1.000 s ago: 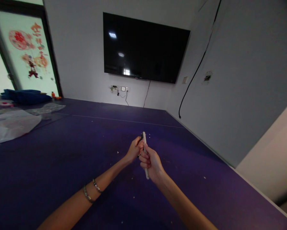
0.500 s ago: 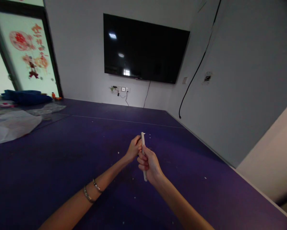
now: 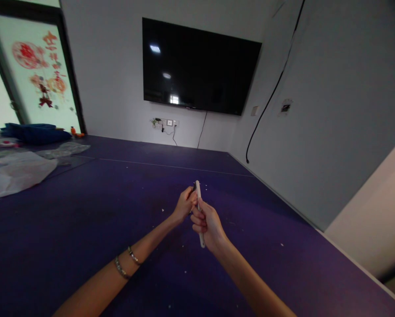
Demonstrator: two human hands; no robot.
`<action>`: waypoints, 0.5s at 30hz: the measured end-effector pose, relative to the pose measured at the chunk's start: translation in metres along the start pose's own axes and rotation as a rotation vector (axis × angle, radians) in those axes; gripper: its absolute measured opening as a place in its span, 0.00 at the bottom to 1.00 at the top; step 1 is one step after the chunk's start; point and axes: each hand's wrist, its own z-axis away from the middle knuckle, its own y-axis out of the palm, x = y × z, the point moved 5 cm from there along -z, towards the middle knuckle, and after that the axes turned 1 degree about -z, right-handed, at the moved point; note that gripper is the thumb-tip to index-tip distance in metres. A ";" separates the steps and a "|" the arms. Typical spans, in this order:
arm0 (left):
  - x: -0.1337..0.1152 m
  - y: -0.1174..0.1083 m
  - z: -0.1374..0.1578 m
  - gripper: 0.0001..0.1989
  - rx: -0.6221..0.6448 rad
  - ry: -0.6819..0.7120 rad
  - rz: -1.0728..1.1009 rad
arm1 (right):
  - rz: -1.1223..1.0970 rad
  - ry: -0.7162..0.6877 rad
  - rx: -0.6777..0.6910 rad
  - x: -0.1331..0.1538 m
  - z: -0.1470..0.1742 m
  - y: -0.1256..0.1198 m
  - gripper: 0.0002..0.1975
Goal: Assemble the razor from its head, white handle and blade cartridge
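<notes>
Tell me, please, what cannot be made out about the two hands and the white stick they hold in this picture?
Head view:
- White stick: its middle is hidden inside the right hand; too small to tell what it is.
- Dark bit beside the stick's top, at the left hand: too small and dim to identify.
- Left hand's fingertips: hidden behind the right hand and stick.
- White specks on the purple floor: too small to identify.

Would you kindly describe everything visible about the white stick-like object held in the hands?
The white stick is slim, straight and pale, probably plastic, like a pen. It stands nearly upright above the purple floor. The right hand is fisted around its middle, so both ends show: the top above the fingers, the bottom below the palm. The left hand pinches something small and dark beside its upper end; what that is cannot be made out.
</notes>
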 end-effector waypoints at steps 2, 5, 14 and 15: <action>0.002 0.002 0.001 0.10 0.017 -0.025 0.037 | -0.002 -0.026 0.002 0.006 -0.001 0.000 0.12; 0.004 0.004 0.001 0.11 0.040 -0.054 0.090 | -0.013 -0.031 -0.010 0.008 0.000 -0.002 0.12; 0.009 0.005 0.003 0.13 0.038 -0.092 0.123 | -0.019 -0.011 -0.031 0.005 0.003 -0.007 0.13; 0.008 0.006 0.003 0.13 0.044 -0.088 0.123 | -0.020 -0.016 -0.034 0.006 0.002 -0.006 0.13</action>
